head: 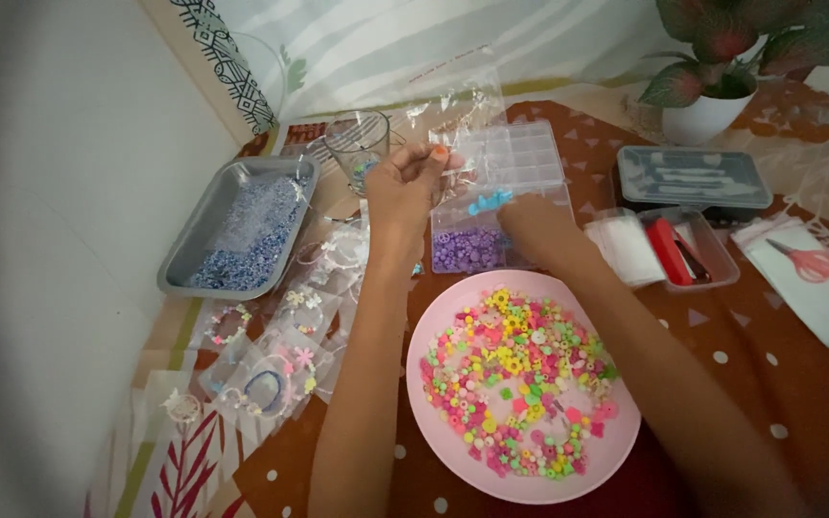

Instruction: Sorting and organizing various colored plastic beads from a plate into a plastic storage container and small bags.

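Around you sit a grey metal tray of blue beads (205, 225), red-handled scissors (807, 262), a white-potted leafy plant (712, 91) and a clear drinking glass (357, 146).

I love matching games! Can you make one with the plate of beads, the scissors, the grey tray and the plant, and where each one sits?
Things:
1. pink plate
2. scissors
3. grey tray
4. potted plant

Places:
A. far left of the table
B. top right corner
C. nearest, between the arms
D. right side, on white paper

Pairs: 1-C, 2-D, 3-A, 4-B
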